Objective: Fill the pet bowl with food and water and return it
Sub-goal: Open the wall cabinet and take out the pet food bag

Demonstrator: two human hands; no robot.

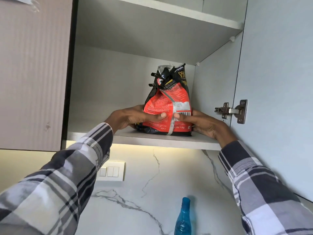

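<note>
Open wall cabinet, lower shelf [149,139], over a marbled backsplash. Pet food bag [166,106]: upright on the shelf, rolled top clipped shut. Left hand [135,117] and right hand [201,122]: clasping opposite sides, thumbs across the front, likely steadying a floppy load. Blue bottle [183,217]: below.

Home kitchen. Wall cabinet [152,48] open, pale laminate shelves inside, door [274,82] swung right on a metal hinge [232,111]. Warm strip light glows under the cabinet. White marble-look backsplash [152,184] with grey veining below. White switch plate [111,171] set in it. Bag of pet food [169,106] stands on the bottom shelf; blue plastic bottle [183,217] stands below
</note>
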